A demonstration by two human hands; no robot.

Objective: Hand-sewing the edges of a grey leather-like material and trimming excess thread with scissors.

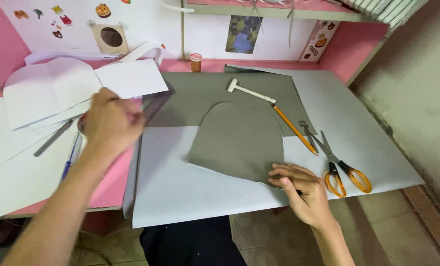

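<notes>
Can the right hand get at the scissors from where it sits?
Probably yes. The right hand rests on the edge of the grey cut-out, and the scissors lie just beside it on the pale sheet with nothing between.

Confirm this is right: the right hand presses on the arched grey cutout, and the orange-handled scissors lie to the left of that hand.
Not quite. The right hand does press on the grey cutout, but the scissors lie to the right of that hand, next to the pencil, not to its left. The head view shows this.

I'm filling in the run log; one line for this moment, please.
right hand pressing grey cut-out | left hand reaching left, blurred | scissors idle
</notes>
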